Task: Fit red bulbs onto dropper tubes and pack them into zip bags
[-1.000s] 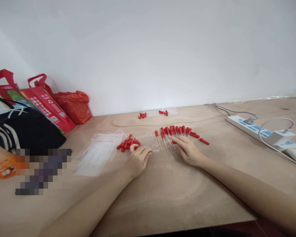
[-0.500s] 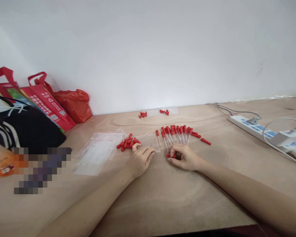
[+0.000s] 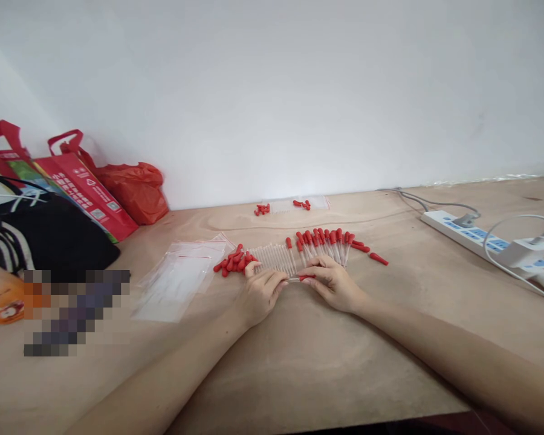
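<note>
My left hand [image 3: 263, 294] pinches a thin clear glass tube [image 3: 294, 280] that points to the right. Between the thumb and fingers of my right hand [image 3: 338, 287] is a red rubber bulb [image 3: 304, 278], which meets the tube's right end. Behind my left hand lies a row of clear tubes [image 3: 274, 258], with a pile of loose red bulbs [image 3: 232, 261] to its left. Several droppers with red bulbs [image 3: 326, 238] are fanned out behind my right hand. One loose red bulb [image 3: 378, 258] rests to their right.
Clear zip bags [image 3: 181, 278] lie left of the pile. Farther back is a clear bag [image 3: 281, 206] with red bulbs. A power strip [image 3: 476, 232] with cables is at right. Red bags [image 3: 86, 187] and a black bag [image 3: 54, 235] stand at left.
My right hand has moved left with the red bulb, which now touches the tube's end. My left hand has hardly moved and keeps its pinch.
</note>
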### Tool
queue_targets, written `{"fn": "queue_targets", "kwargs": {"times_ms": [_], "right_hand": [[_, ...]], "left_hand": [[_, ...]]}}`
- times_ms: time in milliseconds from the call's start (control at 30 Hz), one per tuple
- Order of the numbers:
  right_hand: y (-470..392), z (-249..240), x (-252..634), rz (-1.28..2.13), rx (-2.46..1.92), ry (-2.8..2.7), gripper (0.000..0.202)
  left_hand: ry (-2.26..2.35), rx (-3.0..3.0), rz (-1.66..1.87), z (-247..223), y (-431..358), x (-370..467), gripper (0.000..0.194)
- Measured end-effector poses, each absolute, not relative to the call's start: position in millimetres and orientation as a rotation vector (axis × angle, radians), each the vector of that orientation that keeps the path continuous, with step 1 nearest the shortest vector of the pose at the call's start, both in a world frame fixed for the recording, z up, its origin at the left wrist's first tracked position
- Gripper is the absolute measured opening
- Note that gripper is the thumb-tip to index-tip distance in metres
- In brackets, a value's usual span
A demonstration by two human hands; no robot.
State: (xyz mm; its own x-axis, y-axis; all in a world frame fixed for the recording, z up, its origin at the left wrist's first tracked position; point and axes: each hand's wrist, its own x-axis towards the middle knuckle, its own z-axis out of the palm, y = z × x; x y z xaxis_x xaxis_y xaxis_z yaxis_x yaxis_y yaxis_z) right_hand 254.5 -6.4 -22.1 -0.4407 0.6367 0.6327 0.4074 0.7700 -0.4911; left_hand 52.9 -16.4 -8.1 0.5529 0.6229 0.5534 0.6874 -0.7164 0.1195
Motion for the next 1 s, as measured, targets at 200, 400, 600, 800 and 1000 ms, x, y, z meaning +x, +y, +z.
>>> {"fn": "queue_targets", "kwargs": {"times_ms": [200, 400, 600, 800, 1000], "right_hand": [[-7, -20, 255, 0.468, -0.7, -2.093, 0.021], [-8, -22, 256, 0.471, -0.678, -2.146, 0.021], [-9, -24, 255, 0.393, -0.609, -2.18, 0.019], [-9, -27, 255, 0.231, -0.59, -2.23, 0.018], [-9, -28, 252, -0.109, -0.602, -2.269, 0.02]], "left_hand": [[-1.077, -2.661, -0.892, -10, -15, 51, 0.018], [-0.922, -2.657, -0.957, -17, -13, 49, 0.019], [-0.792, -2.646, -1.012, -17, -14, 49, 0.024], [-0.757, -2.6, -0.95, -13, -16, 52, 0.027], [-0.716, -2.534, -0.931, -10, -20, 56, 0.025]]}}
